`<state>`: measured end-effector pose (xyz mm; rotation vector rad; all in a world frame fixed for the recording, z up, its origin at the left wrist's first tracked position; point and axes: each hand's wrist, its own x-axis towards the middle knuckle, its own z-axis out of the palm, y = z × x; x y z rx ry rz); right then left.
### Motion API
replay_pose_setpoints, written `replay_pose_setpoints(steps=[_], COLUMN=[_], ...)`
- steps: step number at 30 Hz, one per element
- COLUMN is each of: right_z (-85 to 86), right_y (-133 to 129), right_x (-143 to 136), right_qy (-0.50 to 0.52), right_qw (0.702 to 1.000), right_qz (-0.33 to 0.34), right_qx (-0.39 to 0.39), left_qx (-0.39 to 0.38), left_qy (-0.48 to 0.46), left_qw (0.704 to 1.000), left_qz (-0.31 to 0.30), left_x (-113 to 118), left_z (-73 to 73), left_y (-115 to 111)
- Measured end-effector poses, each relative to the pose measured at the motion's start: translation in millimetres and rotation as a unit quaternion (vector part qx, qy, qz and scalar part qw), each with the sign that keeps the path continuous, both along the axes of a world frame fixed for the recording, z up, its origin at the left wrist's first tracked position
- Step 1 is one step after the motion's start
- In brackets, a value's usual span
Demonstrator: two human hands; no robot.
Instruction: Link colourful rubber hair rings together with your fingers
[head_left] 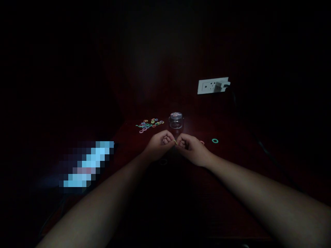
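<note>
Both hands meet over the dark red table, just in front of a clear lidded jar (176, 121). Between their fingertips is a small yellow-green hair tie (175, 142), pinched from either side. My left hand (161, 144) is closed on its left end, and my right hand (190, 146) is closed on its right end. A heap of colourful hair ties (147, 125) lies left of the jar. Beyond my right hand rests a green hair tie (215, 141), with a pink one (202, 142) partly hidden by that hand. A faint ring (163, 161) shows below my left hand.
At the left stands a lit screen (88, 167), blurred into blocks. A white wall socket (212, 85) with a plugged-in adapter (222, 84) is at the back right. A cable (263, 147) runs down the right side. Much of the surroundings is dark.
</note>
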<state>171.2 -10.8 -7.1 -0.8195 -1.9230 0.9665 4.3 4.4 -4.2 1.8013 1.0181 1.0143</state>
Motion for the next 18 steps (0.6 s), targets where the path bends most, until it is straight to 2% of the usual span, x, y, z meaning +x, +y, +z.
replay_pose_setpoints(steps=[6, 12, 18], right_z=[0.4, -3.6, -3.6], right_y=[2.9, 8.3, 7.8], right_x=[0.1, 2.2, 1.9], right_qy=[-0.011, -0.029, -0.035], right_qw=[0.998, 0.996, 0.995], right_qz=[-0.067, -0.086, -0.094], right_qx=[0.010, 0.005, -0.010], left_qx=[-0.020, -0.030, -0.021], left_qy=[-0.013, -0.013, 0.010], left_qw=[1.000, 0.999, 0.999], left_qz=[-0.004, -0.033, -0.022], left_x=[0.0, 0.1, 0.0], left_z=[0.6, 4.0, 3.1], left_y=[-0.8, -3.2, -2.6])
